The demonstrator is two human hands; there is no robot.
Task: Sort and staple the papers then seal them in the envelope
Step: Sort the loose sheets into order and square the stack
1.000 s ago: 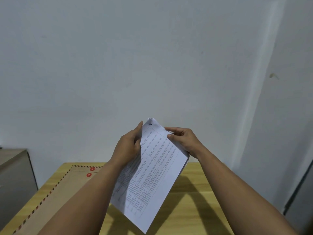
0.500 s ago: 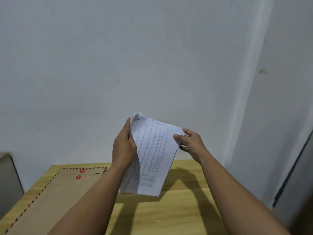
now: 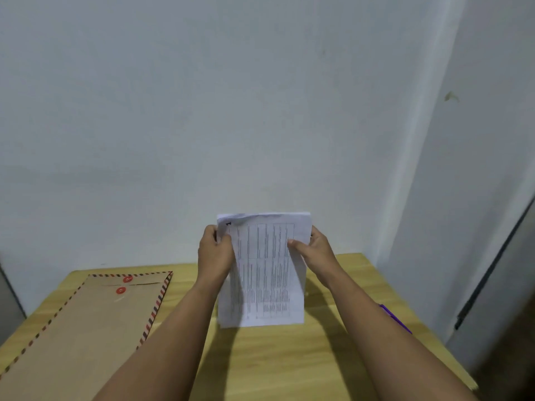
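Leftmost, the envelope [image 3: 86,322] lies flat on the table [image 3: 275,366]. The left hand [image 3: 214,253] grips the papers' [image 3: 265,273] left edge, the right hand [image 3: 314,251] pinches their right edge, holding them upright above the table. A purple object [image 3: 396,319] peeks out beside the right forearm.

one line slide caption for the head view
Both hands, left and right, hold printed papers upright above a wooden table beside a brown envelope.
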